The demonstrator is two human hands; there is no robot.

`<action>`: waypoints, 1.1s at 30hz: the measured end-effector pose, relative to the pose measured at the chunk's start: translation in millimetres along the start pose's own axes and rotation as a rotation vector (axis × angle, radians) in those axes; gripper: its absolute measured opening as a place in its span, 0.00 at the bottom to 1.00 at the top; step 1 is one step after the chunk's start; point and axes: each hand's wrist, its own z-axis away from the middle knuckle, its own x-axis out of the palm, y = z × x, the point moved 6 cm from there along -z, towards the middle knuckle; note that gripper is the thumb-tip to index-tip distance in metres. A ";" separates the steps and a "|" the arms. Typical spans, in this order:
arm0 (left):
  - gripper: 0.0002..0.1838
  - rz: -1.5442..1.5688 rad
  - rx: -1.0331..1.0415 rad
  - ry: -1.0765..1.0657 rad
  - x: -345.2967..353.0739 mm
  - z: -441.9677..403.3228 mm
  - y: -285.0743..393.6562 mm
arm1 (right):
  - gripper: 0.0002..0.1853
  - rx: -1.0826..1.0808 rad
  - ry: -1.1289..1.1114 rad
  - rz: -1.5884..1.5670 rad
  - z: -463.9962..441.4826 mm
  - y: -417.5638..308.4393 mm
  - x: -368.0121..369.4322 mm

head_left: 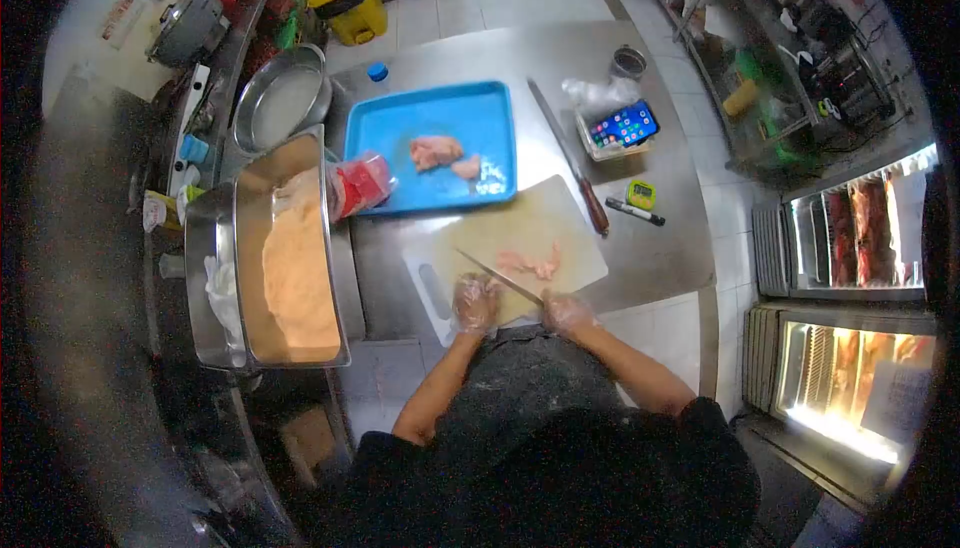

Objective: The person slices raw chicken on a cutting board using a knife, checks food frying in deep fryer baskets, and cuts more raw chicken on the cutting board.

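A white cutting board (572,216) lies on the steel table's front part, with strips of pale pink meat (530,262) on it. My right hand (568,314), in a clear plastic glove, is closed around the handle of a knife (500,277), whose blade points up and left over the board. At the board's lower left is my left hand (476,306), also gloved; its fingers are blurred and what they hold, if anything, is not clear. Beyond the board, a blue tray (378,143) holds larger pieces of raw meat (436,153).
A long knife (565,143) lies right of the tray, near a phone (625,126) on a container, a marker (636,212) and a small green-yellow box (641,194). At left stand a metal pan of orange powder (298,283), a red package (362,184) and a round bowl (284,108).
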 end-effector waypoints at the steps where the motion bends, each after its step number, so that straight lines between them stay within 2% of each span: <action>1: 0.14 0.010 -0.029 -0.094 -5.1 -2.9 5.2 | 0.13 0.058 -0.034 -0.002 -1.2 -0.7 -5.1; 3: 0.13 0.030 -0.085 -0.275 -32.8 -12.2 23.6 | 0.12 0.168 -0.097 -0.002 -6.5 0.4 -12.2; 6: 0.17 0.057 -0.033 -0.112 -17.1 6.7 -2.6 | 0.13 0.153 -0.051 0.044 -7.7 3.1 -8.1; 9: 0.16 0.077 0.139 0.131 -28.9 8.4 9.0 | 0.13 0.087 0.035 0.044 -11.3 16.4 13.7; 12: 0.14 0.050 -0.045 -0.115 0.3 9.1 -5.5 | 0.15 0.046 -0.064 -0.054 -1.8 -3.2 0.3; 15: 0.14 0.110 0.023 -0.136 -14.7 1.7 10.3 | 0.14 -0.046 -0.106 0.004 -4.1 -7.9 11.3; 16: 0.14 0.104 0.029 -0.140 -15.9 1.9 10.7 | 0.14 0.011 -0.125 -0.013 -5.9 -4.7 14.4; 18: 0.13 0.084 0.038 -0.146 -19.0 3.1 8.7 | 0.15 -0.058 0.035 0.032 -13.9 20.0 49.4; 19: 0.12 0.062 0.045 -0.152 -20.3 4.2 7.8 | 0.15 -0.092 0.113 0.051 -13.5 12.8 44.6; 22: 0.10 0.036 0.076 -0.130 -22.5 8.1 9.4 | 0.16 -0.058 0.168 0.112 -4.1 6.2 20.3; 24: 0.12 0.057 0.102 -0.052 -28.6 15.0 8.7 | 0.15 0.072 0.042 -0.051 -7.7 15.6 17.0; 25: 0.13 0.112 -0.059 -0.091 -25.7 21.0 -6.3 | 0.15 0.136 -0.019 -0.135 -10.4 20.0 18.6; 27: 0.16 0.224 -0.378 -0.178 -16.3 39.5 -35.1 | 0.15 0.099 0.023 -0.055 -15.1 20.9 18.1; 30: 0.22 0.230 -0.202 -0.016 -34.7 23.2 -16.6 | 0.14 0.051 0.100 -0.033 -14.9 7.5 3.0; 33: 0.23 0.203 -0.073 -0.027 -44.8 0.9 15.4 | 0.12 0.060 0.080 -0.113 -34.0 -13.3 7.4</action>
